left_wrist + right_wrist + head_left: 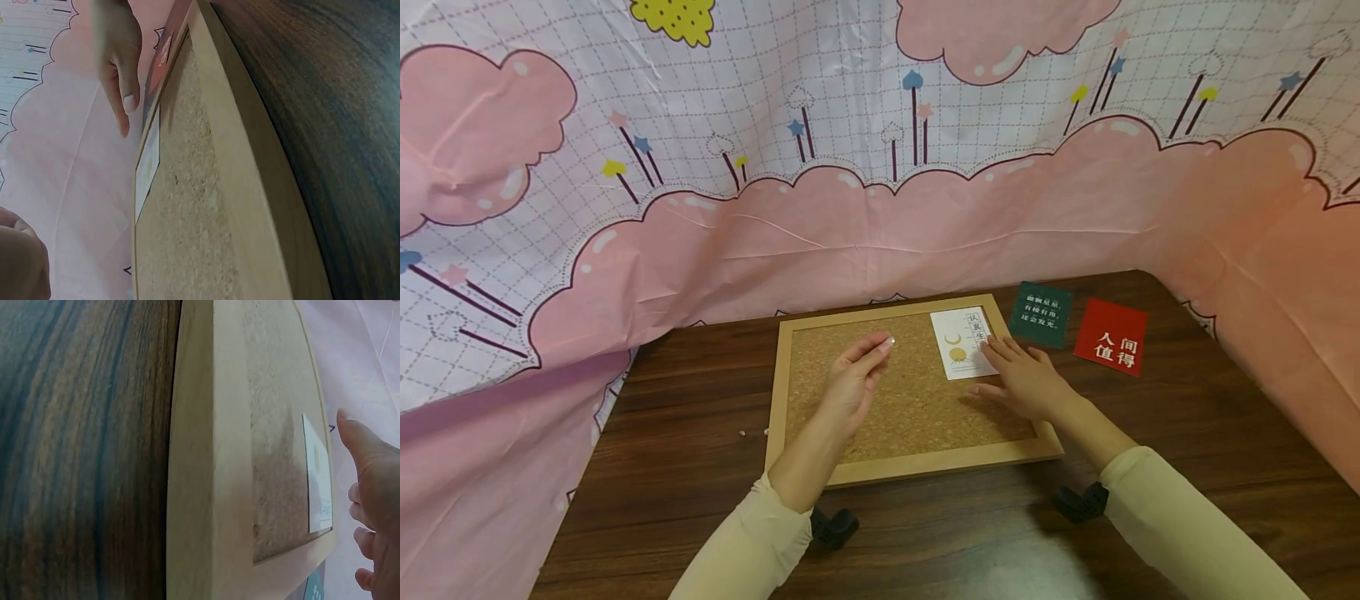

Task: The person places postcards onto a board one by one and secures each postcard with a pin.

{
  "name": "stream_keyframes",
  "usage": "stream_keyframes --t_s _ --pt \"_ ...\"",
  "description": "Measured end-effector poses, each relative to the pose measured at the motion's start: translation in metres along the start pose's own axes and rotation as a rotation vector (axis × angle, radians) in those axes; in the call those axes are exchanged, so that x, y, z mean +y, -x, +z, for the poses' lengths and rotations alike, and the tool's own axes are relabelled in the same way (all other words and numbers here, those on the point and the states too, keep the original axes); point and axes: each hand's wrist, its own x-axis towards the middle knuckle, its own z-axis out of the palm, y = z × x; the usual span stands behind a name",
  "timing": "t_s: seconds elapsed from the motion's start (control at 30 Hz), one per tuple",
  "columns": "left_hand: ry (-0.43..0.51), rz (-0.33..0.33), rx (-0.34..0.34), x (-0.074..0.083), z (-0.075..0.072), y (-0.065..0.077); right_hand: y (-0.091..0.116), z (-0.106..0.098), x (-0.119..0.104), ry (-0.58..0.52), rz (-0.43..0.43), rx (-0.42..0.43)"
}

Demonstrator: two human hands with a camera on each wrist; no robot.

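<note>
A framed cork board (917,408) lies on the table. Near its top right corner is a white card (955,367) with a gold moon, a gold disc and dark characters. Above the board's middle, left of the card, my left hand (853,379) pinches a small whitish pin-like piece (891,340) between thumb and index finger. My right hand (1026,379) reaches in from the right with fingers extended, its fingertips overlapping the card's right edge in the head view. The left wrist view also shows the right hand (122,59) with its thumb pointing down.
Right of the board lie a green card (1041,314) and a red card (1111,337), both with white characters. A tiny whitish piece (742,433) lies on the dark wood table (692,475), left of the board. A patterned pink cloth (865,225) hangs behind.
</note>
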Motion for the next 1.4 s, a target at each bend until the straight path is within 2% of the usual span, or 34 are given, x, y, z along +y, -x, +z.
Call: stream_keyframes --t_s 0.17,0.43,1.03,1.4 --pt "-0.005 -0.001 -0.009 -0.006 0.003 -0.003 -0.001 0.003 0.005 -0.015 0.013 -0.019" --pt "0.007 -0.034 0.019 -0.015 0.006 -0.009 -0.001 0.006 0.006 -0.013 0.024 -0.039" --pt "-0.063 -0.048 0.031 -0.028 0.003 -0.017 -0.001 0.017 0.015 -0.022 0.056 -0.088" --pt "-0.080 -0.051 0.037 -0.036 0.007 -0.020 -0.001 0.020 0.016 -0.016 0.045 -0.081"
